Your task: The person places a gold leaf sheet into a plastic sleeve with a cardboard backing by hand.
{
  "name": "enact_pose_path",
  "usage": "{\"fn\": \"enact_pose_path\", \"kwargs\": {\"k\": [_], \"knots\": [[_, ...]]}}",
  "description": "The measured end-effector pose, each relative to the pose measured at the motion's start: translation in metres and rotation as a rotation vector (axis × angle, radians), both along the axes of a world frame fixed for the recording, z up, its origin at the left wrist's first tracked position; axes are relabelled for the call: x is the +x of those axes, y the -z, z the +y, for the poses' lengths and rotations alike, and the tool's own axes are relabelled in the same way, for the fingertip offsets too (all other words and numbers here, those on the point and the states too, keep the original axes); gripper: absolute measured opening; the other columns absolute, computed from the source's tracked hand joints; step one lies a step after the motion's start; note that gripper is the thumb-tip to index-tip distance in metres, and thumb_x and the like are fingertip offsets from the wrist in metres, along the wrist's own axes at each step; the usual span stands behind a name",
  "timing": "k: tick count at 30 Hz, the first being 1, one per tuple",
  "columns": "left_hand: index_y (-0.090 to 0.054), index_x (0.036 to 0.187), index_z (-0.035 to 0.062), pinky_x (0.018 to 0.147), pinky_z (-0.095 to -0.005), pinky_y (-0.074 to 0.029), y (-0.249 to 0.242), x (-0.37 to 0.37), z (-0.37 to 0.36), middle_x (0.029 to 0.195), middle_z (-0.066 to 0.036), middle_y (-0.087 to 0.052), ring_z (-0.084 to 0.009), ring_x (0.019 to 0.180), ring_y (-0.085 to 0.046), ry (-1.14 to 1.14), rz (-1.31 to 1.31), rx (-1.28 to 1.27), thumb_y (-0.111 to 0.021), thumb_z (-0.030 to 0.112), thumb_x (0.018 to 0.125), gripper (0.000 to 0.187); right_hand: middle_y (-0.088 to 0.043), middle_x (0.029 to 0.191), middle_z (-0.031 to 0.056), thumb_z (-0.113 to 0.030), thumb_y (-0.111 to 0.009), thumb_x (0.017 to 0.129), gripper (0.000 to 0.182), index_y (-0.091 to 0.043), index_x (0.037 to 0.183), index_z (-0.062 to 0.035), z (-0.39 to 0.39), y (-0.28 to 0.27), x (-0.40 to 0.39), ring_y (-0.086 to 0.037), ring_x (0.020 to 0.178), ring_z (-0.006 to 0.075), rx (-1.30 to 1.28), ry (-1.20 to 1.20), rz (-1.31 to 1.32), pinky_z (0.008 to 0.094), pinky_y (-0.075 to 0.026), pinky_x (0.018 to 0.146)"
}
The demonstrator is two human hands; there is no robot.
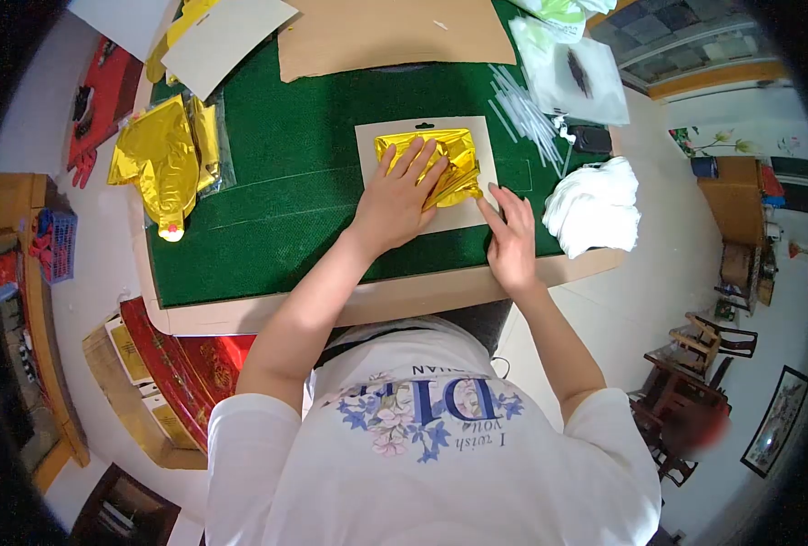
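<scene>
A folded gold foil balloon (458, 150) lies on a beige backing card (369, 146) with a hanging slot at its top edge. My left hand (399, 196) rests flat on the foil, fingers spread, covering its left part. At the lower right corner of the foil, my right hand (513, 241) has its fingers stretched out over the card's right edge. Its thumb is at or very near the foil's crumpled tip; whether it touches is hard to tell. Both card and foil lie on the green table mat (285, 136).
More gold foil (153, 150) and a plastic packet lie at the left. Cards (226, 50) and brown cardboard (395, 36) are at the back. On the right are clear straws (524, 109), a white bag (572, 73), a black object (590, 139) and a white cloth-like bundle (595, 207).
</scene>
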State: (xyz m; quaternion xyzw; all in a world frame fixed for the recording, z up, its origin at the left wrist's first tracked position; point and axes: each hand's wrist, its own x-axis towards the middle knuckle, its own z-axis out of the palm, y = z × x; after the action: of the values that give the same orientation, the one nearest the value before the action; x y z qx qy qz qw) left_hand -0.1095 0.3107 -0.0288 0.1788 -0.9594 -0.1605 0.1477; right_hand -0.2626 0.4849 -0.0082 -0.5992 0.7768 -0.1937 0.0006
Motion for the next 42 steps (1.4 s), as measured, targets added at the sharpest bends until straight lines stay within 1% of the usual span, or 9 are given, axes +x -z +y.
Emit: {"fn": "enact_pose_path", "kwargs": {"k": [3,5,7,9,12,18,23,30,42], "knots": [[-0.045,0.140,0.0111,0.115,-0.0511,-0.021,0.001,0.000,0.000,0.150,-0.013,-0.035,-0.0286,0.141,-0.030,-0.006,0.027,-0.033,-0.063,0.034,0.082,0.065,-0.050,0.135,0.0112,0.012,-0.050,0.069,0.061,-0.058,0.127,-0.0055,-0.008,-0.001,0.002,-0.045,0.129,0.0303,0.019,-0.059,-0.025,0.0543,-0.027,0.110],[-0.045,0.140,0.0111,0.115,-0.0511,-0.021,0.000,0.000,-0.001,0.150,-0.013,-0.036,-0.0287,0.141,-0.030,-0.005,0.025,-0.032,-0.064,0.034,0.082,0.065,-0.050,0.136,0.0109,0.012,-0.050,0.071,0.062,-0.054,0.131,-0.0034,-0.013,-0.005,0.004,-0.044,0.130,0.0280,0.048,-0.077,-0.042,0.0529,-0.026,0.112],[-0.045,0.140,0.0111,0.115,-0.0511,-0.021,-0.001,0.000,0.000,0.150,-0.013,-0.036,-0.0288,0.141,-0.030,-0.002,0.024,-0.028,-0.064,0.034,0.082,0.065,-0.049,0.137,0.0115,0.014,-0.050,0.070,0.065,-0.053,0.132,-0.0049,-0.016,-0.003,0.005,-0.044,0.130,0.0281,0.045,-0.081,-0.063,0.0528,-0.026,0.112],[-0.037,0.145,0.0120,0.116,-0.0497,-0.021,-0.002,0.000,0.000,0.152,-0.013,-0.031,-0.0292,0.142,-0.027,0.003,-0.008,0.009,-0.066,0.029,0.081,0.072,-0.047,0.139,0.0120,0.016,-0.051,0.069,0.068,-0.053,0.134,-0.0064,-0.017,-0.004,0.005,-0.045,0.130,0.0282,0.042,-0.083,-0.084,0.0527,-0.026,0.112],[-0.038,0.144,0.0120,0.116,-0.0495,-0.021,-0.003,0.001,0.000,0.152,-0.013,-0.032,-0.0290,0.142,-0.027,0.005,-0.017,0.002,-0.065,0.030,0.081,0.071,-0.047,0.139,0.0124,0.016,-0.051,0.069,0.068,-0.052,0.134,-0.0064,-0.016,-0.003,0.003,-0.045,0.130,0.0290,0.002,-0.072,-0.118,0.0523,-0.026,0.113],[-0.039,0.144,0.0117,0.116,-0.0494,-0.020,0.001,0.000,0.000,0.152,-0.013,-0.033,-0.0289,0.142,-0.028,0.003,-0.014,-0.011,-0.064,0.032,0.082,0.070,-0.048,0.139,0.0139,0.016,-0.050,0.071,0.069,-0.050,0.137,-0.0060,-0.012,-0.002,-0.002,-0.044,0.131,0.0305,0.070,-0.105,-0.069,0.0516,-0.026,0.113],[-0.038,0.145,0.0117,0.116,-0.0494,-0.020,0.000,0.000,0.000,0.152,-0.013,-0.032,-0.0290,0.142,-0.027,0.001,-0.019,-0.006,-0.064,0.031,0.082,0.070,-0.046,0.141,0.0154,0.016,-0.049,0.071,0.067,-0.050,0.135,-0.0040,-0.018,-0.002,0.001,-0.040,0.135,0.0315,0.051,-0.137,-0.122,0.0510,-0.027,0.113],[-0.037,0.145,0.0112,0.116,-0.0502,-0.020,0.000,0.000,0.000,0.152,-0.013,-0.032,-0.0294,0.143,-0.027,0.007,-0.008,0.001,-0.064,0.030,0.083,0.070,-0.047,0.140,0.0149,0.013,-0.051,0.071,0.065,-0.051,0.134,-0.0022,-0.026,-0.001,0.003,-0.039,0.136,0.0299,0.054,-0.184,-0.112,0.0494,-0.026,0.115],[-0.038,0.145,0.0115,0.116,-0.0508,-0.020,-0.002,0.000,0.000,0.152,-0.013,-0.033,-0.0293,0.143,-0.027,0.007,-0.013,0.001,-0.061,0.029,0.085,0.067,-0.049,0.138,0.0151,0.012,-0.052,0.072,0.061,-0.053,0.132,-0.0031,-0.029,-0.005,0.004,-0.041,0.135,0.0298,0.030,-0.227,-0.122,0.0487,-0.030,0.113]]}}
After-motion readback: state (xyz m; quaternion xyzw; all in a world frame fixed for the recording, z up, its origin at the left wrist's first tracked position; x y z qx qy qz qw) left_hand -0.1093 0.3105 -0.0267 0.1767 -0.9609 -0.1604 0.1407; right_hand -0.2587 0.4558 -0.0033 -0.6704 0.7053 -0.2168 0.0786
